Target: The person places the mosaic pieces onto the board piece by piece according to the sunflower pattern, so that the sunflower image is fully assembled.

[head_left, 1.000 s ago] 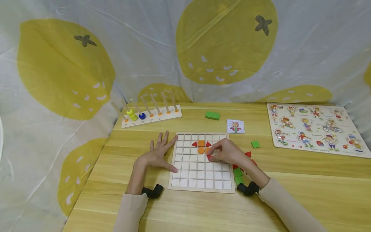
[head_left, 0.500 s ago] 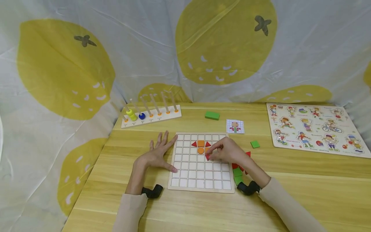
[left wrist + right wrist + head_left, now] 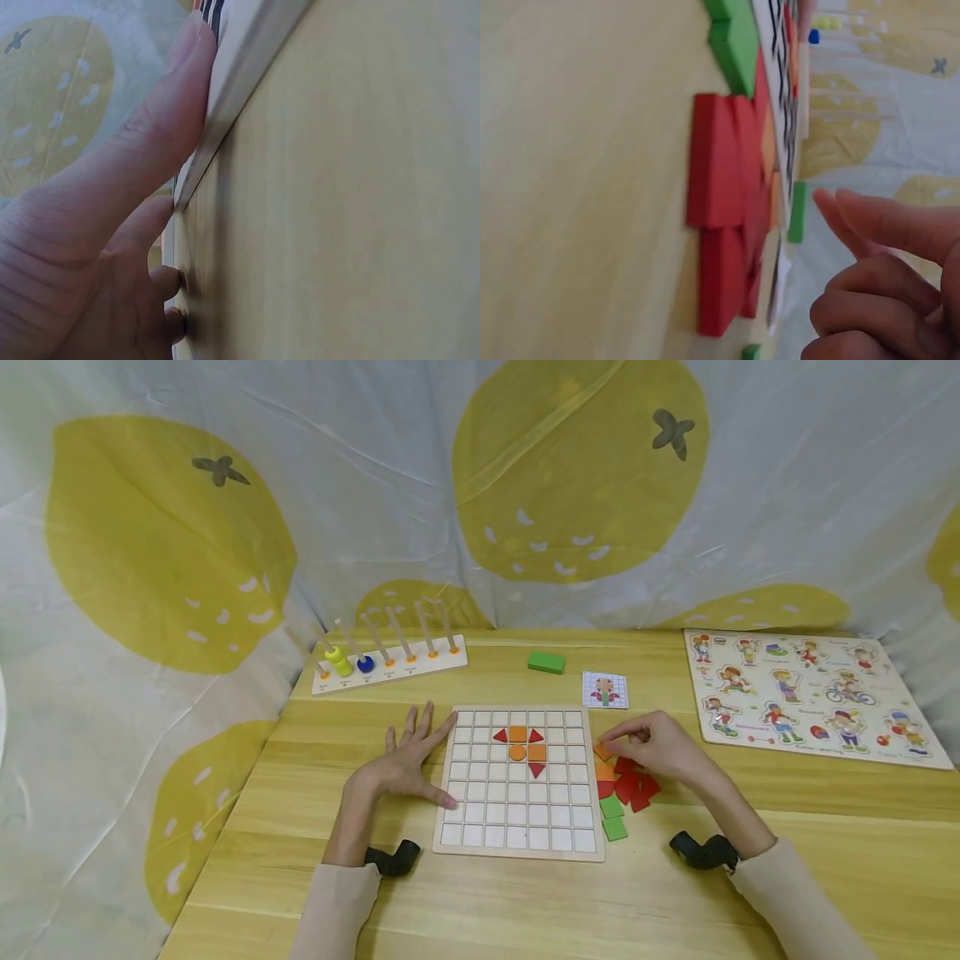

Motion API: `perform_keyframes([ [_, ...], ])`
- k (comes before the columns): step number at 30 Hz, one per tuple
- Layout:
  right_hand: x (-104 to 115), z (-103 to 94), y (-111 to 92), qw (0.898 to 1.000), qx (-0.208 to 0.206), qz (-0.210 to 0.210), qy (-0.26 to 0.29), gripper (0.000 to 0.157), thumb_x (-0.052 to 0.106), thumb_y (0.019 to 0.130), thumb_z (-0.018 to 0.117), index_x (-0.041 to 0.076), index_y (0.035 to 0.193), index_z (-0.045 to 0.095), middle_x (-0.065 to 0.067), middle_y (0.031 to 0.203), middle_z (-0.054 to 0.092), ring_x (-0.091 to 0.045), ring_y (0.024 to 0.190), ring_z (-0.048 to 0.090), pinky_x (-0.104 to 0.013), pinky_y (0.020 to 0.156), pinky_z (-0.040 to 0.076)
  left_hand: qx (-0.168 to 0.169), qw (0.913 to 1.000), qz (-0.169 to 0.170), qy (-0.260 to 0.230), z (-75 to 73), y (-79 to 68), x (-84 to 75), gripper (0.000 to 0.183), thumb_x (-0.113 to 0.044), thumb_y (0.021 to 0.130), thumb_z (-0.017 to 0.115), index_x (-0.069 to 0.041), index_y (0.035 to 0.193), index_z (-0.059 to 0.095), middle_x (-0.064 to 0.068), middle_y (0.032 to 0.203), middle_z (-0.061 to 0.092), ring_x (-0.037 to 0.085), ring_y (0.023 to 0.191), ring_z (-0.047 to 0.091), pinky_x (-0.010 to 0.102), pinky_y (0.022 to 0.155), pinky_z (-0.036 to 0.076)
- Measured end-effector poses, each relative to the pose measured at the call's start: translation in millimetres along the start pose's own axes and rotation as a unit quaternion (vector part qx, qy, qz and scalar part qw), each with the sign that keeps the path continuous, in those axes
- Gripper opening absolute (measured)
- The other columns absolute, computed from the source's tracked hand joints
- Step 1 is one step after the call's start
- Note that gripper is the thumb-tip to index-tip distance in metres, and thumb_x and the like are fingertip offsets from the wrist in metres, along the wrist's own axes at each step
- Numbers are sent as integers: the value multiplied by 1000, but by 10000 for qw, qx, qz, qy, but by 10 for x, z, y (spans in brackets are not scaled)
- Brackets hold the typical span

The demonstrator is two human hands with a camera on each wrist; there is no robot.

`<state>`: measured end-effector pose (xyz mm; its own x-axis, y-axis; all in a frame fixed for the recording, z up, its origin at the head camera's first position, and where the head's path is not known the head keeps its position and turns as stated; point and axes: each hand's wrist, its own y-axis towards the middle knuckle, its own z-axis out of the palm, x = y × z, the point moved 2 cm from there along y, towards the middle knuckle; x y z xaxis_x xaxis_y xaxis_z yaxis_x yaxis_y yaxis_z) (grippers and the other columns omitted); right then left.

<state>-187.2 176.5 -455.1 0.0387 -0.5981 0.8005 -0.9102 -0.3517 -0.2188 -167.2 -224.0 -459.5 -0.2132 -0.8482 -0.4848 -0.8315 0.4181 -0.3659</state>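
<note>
My left hand (image 3: 408, 766) is spread at the left side of a wooden grid board (image 3: 440, 827). Its thumb (image 3: 169, 112) lies over the board's edge in the left wrist view; the index fingertip is near the upper left corner. On the grid are orange squares (image 3: 537, 752), an orange disc (image 3: 517, 752) and red triangles (image 3: 536, 770). Off the board's right side, my right hand (image 3: 660, 745) hovers with thumb and index finger near an orange piece (image 3: 602, 751). Nothing shows between those fingertips in the right wrist view, and the other fingers are curled.
Red pieces (image 3: 637, 787) and green squares (image 3: 615, 829) lie right of the board. Behind it are a printed pattern card (image 3: 604, 690), a green block (image 3: 546, 662) and a peg stand (image 3: 442, 662). A picture puzzle board (image 3: 817, 693) is at the far right.
My right hand has let go of a red triangle, now in a grid cell below an orange square, and has moved right to the loose pieces. My left hand has stayed in place.
</note>
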Motion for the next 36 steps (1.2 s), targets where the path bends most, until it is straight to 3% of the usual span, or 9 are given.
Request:
perform_keyframes([
  [5, -89, -24, -14, 9998, -70, 196, 62, 23, 19, 91, 80, 6, 110, 80, 4, 57, 34, -12, 55, 33, -25, 52, 30, -7, 10000, 12, 27, 2, -3, 4, 135, -54, 72, 91, -22, 168, 2, 22, 170, -25, 47, 155, -27, 77, 118, -15],
  [17, -97, 46, 89, 9999, 77, 91, -43, 29, 10, 89, 80, 3, 117, 77, 4, 57, 31, -12, 52, 30, -24, 50, 27, 11, 10000, 7, 0, -11, -11, -6, 135, -54, 72, 91, -22, 168, 2, 22, 170, -25, 46, 155, -28, 76, 118, -16],
  [25, -94, -9, 49, 9985, 1, 549, -67, 30, 12, 86, 83, 3, 112, 73, 4, 55, 38, -13, 51, 36, -25, 50, 32, -6, 10000, 11, -3, 8, -2, 5, 135, -54, 72, 91, -21, 168, 2, 21, 170, -25, 47, 155, -28, 77, 118, -16],
  [36, -79, -32, 61, 9985, -23, 295, -461, 30, 18, 89, 81, 0, 112, 72, 4, 55, 37, -13, 50, 36, -24, 49, 31, 42, 10000, -25, -44, 5, 1, 7, 136, -56, 72, 90, -24, 168, 0, 19, 170, -27, 45, 155, -29, 75, 118, -17],
])
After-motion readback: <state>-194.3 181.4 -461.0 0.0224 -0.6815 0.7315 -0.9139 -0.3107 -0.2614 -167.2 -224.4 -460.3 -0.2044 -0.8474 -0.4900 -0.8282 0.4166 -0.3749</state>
